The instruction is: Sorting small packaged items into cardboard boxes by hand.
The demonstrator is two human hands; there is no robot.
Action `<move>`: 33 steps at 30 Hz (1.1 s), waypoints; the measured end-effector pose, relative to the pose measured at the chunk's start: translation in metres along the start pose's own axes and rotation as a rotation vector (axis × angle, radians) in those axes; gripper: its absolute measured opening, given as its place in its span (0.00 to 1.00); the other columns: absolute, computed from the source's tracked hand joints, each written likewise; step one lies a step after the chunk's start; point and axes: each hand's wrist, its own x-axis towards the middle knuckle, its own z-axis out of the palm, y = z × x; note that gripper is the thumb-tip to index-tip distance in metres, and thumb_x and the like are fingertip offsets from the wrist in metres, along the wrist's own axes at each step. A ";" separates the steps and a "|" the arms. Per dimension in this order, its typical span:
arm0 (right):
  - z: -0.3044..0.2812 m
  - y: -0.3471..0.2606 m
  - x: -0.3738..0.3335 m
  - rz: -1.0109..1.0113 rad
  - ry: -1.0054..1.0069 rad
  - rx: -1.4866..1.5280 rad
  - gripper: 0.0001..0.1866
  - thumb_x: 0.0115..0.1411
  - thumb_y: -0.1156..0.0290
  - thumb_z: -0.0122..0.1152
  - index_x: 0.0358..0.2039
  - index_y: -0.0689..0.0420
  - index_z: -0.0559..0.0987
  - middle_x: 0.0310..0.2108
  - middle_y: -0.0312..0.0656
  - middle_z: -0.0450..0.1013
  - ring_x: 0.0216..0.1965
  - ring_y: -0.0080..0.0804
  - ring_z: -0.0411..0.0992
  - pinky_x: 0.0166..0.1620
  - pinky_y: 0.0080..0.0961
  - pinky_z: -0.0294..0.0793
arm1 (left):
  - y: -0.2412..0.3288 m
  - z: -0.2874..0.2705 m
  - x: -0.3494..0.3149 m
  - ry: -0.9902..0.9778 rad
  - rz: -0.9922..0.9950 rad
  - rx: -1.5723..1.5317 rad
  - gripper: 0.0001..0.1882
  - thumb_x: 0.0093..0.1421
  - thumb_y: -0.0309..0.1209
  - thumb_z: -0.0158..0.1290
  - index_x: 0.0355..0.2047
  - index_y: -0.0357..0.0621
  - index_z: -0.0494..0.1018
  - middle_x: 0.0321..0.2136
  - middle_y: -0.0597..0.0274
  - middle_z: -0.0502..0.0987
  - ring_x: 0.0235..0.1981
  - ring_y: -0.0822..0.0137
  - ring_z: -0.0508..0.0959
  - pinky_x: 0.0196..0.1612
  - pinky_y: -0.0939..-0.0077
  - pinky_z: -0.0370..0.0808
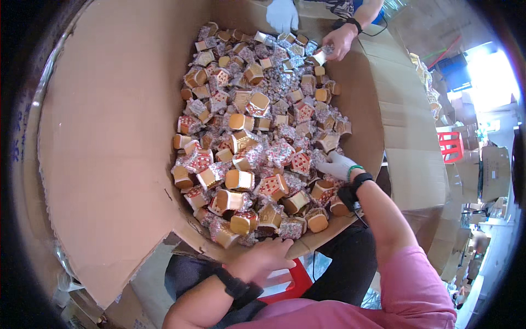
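A large cardboard box point(356, 123) holds a heap of small gingerbread-style house figures point(239, 180), brown, white and red, many in bubble wrap. My right hand point(335, 166), in a white glove, reaches in at the right side of the heap. Its thumb and fingers look apart against the wrapped houses; the fingertips are partly hidden among them. At the box's near rim, my bare left hand point(264, 256) lies with fingers stretched out, just below the nearest houses, and holds nothing. Both my wrists wear black straps, and a green band circles the right one.
Across the box, another person's bare hand point(341, 41) grips a wrapped house, and a white-gloved hand point(282, 15) hangs over the far edge. Wide cardboard flaps point(115, 126) spread out on the left. A red stool point(450, 147) stands among cartons at the right.
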 end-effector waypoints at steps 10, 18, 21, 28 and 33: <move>-0.070 -0.146 0.056 -0.478 0.325 -0.154 0.32 0.46 0.47 0.52 0.44 0.61 0.68 0.37 0.56 0.72 0.39 0.51 0.71 0.42 0.39 0.69 | 0.011 -0.008 -0.009 0.059 -0.035 0.061 0.28 0.48 0.47 0.52 0.45 0.43 0.63 0.40 0.46 0.69 0.43 0.47 0.69 0.46 0.56 0.67; -0.009 -0.203 0.115 -0.402 0.474 -0.092 0.31 0.43 0.55 0.56 0.46 0.59 0.65 0.39 0.58 0.69 0.41 0.54 0.69 0.43 0.41 0.70 | 0.017 -0.014 -0.006 -0.022 -0.049 -0.045 0.28 0.49 0.47 0.50 0.46 0.43 0.61 0.43 0.45 0.68 0.46 0.46 0.68 0.47 0.54 0.66; -0.008 -0.194 0.111 -0.545 0.476 -0.218 0.25 0.44 0.57 0.56 0.40 0.59 0.68 0.36 0.56 0.70 0.38 0.51 0.70 0.42 0.40 0.70 | 0.014 -0.013 -0.001 0.005 -0.030 -0.031 0.29 0.50 0.46 0.50 0.47 0.43 0.61 0.43 0.44 0.69 0.45 0.46 0.69 0.47 0.55 0.66; -0.003 -0.160 0.025 -0.749 0.394 -0.256 0.21 0.48 0.59 0.55 0.38 0.61 0.68 0.33 0.55 0.71 0.38 0.52 0.70 0.40 0.41 0.70 | 0.002 -0.007 0.004 0.099 0.112 -0.058 0.28 0.50 0.46 0.50 0.45 0.38 0.63 0.37 0.41 0.72 0.40 0.46 0.72 0.43 0.57 0.69; -0.016 -0.148 -0.039 -0.745 0.406 -0.192 0.22 0.48 0.58 0.57 0.39 0.59 0.68 0.32 0.54 0.70 0.36 0.51 0.70 0.38 0.41 0.71 | 0.002 -0.009 -0.005 0.122 0.115 0.011 0.30 0.50 0.47 0.51 0.47 0.38 0.63 0.38 0.42 0.72 0.40 0.47 0.72 0.43 0.59 0.69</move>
